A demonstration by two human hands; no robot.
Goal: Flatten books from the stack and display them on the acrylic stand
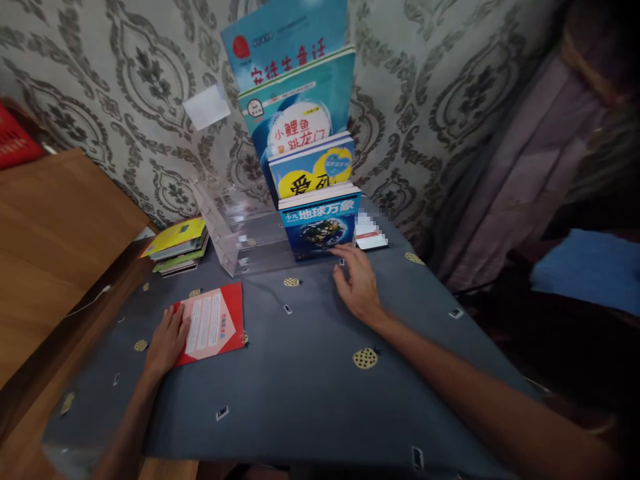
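red book (213, 325), pink-panelled, left grip (167, 341) flat on it, apart; blue book (321, 230), earth-printed, upright, right grip (361, 287) apart.

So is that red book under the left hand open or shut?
Shut: the red book lies flat, one cover facing up, no inside pages spread; the left hand rests on its edge.

Red book (214, 325) lying flat, blue book (321, 225) (Earth cover) standing

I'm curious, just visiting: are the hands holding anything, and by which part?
Nothing looks gripped: left hand on the red book, near its left edge; right hand at the lower right of the blue book.
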